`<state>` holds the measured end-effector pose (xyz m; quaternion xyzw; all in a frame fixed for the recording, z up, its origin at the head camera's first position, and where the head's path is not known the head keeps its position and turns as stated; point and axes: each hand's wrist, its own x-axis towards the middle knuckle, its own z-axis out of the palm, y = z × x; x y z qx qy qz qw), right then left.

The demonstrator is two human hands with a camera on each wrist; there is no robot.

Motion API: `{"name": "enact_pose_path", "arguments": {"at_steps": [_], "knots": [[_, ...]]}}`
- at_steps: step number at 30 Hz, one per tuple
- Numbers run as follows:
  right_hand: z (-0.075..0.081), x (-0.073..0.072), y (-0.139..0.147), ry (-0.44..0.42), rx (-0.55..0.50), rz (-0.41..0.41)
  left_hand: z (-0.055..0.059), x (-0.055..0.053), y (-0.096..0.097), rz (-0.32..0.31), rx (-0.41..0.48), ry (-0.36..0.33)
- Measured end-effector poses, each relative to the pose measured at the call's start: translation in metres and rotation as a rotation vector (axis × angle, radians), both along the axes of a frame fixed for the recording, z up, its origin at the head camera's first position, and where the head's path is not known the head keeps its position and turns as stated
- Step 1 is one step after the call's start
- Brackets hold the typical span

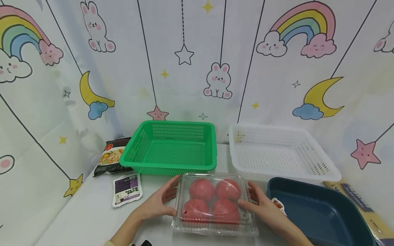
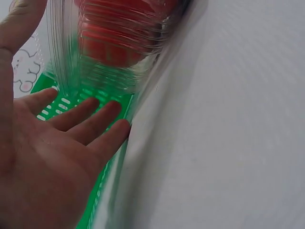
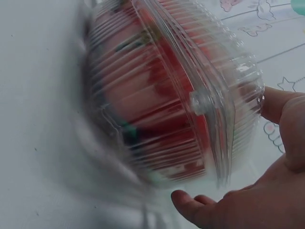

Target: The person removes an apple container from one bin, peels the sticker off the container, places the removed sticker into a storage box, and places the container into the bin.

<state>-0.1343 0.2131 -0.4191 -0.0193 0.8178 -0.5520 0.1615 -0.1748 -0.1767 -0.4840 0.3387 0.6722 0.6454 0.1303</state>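
Observation:
A clear plastic clamshell box (image 1: 215,230) with several red tomatoes (image 1: 201,189) inside sits at the front middle of the table, its lid down. My left hand (image 1: 158,201) is at the box's left side, thumb near the front corner and fingers towards the back. In the left wrist view the fingers (image 2: 102,114) are spread and nearly straight beside the ridged wall. On the other side, my right hand (image 1: 261,205) has its thumb at the lid's right edge. The right wrist view shows that hand's fingers (image 3: 190,207) loosely extended below the box.
Behind the box stand a green basket (image 1: 175,167) and a white basket (image 1: 277,174). A dark blue tub (image 1: 320,218) is close to my right forearm, with a small packet (image 1: 278,205) at its rim. Left lie a noodle bag (image 1: 112,157) and a white-purple pouch (image 1: 127,189).

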Motion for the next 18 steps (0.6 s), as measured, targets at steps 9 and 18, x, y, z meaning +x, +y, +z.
{"name": "enact_pose_path", "arguments": {"at_steps": [9, 18], "knots": [[-0.0061, 0.0037, -0.0026, -0.088, -0.075, 0.049, -0.0025, -0.0003, -0.0015, -0.056, 0.019, -0.043], [-0.0057, 0.0050, -0.0007, -0.195, -0.225, 0.105, -0.0026, -0.0002, 0.0013, -0.062, 0.076, -0.035]]}}
